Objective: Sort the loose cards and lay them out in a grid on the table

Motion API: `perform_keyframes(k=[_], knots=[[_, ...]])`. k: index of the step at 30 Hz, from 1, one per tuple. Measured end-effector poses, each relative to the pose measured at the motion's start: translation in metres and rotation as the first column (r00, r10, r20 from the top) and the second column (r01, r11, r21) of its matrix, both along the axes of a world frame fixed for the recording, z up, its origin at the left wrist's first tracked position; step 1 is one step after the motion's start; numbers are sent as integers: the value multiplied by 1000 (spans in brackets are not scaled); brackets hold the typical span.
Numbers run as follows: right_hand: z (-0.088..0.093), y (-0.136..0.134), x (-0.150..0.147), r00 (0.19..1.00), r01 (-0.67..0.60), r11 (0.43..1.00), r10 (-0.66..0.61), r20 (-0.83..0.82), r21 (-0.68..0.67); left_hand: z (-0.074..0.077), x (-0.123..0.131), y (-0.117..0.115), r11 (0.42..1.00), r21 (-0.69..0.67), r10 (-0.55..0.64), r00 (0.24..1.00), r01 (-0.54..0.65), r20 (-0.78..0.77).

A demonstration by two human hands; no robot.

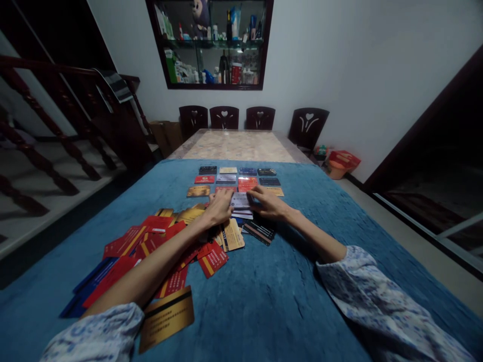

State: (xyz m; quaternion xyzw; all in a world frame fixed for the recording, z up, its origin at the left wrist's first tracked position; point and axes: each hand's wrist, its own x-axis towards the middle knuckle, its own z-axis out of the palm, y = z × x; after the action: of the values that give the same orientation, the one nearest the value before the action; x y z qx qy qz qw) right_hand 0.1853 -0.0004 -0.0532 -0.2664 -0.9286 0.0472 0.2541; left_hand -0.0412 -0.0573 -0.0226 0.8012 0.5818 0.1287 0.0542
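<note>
My left hand (220,206) and my right hand (269,202) grip opposite side edges of a silver-grey card (241,200), fingers bent. Under and just below it, more pale cards (242,214) show in part. A black card (260,233) lies tilted near my right wrist, and a cream-gold card (232,235) beside it. Beyond my hands, cards are laid in rows, among them a gold card (198,191), a red card (204,179) and a dark blue card (269,181). My left fingers partly hide a red card (225,189) in the nearest row.
Beneath my left forearm spreads a loose heap of red cards (151,236), with blue cards (92,281) at its left. One gold card (168,318) lies close to me. A blue cloth (294,301) covers the table's near part. Chairs (223,118) stand beyond the far end.
</note>
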Motion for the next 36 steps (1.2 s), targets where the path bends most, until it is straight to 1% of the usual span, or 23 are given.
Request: perform_keyframes(k=[4, 8, 16, 19, 25, 31, 36], knots=[[5, -2, -2, 1000, 13, 999, -13, 10, -45, 6, 0, -1, 1000, -20, 12, 998, -13, -56], [13, 0, -4, 1000, 4, 998, -2, 26, -67, 13, -2, 0, 1000, -24, 15, 997, -16, -76], [30, 10, -14, 999, -21, 998, 23, 34, -55, 25, -9, 12, 1000, -19, 13, 994, -15, -104], [35, 15, -19, 998, 18, 998, -14, 61, -60, 27, -12, 18, 1000, -11, 21, 995, -23, -102], [47, 25, -30, 978, 110, 992, -96, 186, -68, 29, -19, 29, 998, 0, 57, 991, -58, -118], [59, 34, -45, 972, 141, 988, -125, 200, -68, 31, -29, 45, 997, 12, 73, 991, -72, -111], [62, 42, -58, 960, 191, 980, -173, 220, -59, 31, -37, 60, 995, 22, 98, 989, -96, -109]])
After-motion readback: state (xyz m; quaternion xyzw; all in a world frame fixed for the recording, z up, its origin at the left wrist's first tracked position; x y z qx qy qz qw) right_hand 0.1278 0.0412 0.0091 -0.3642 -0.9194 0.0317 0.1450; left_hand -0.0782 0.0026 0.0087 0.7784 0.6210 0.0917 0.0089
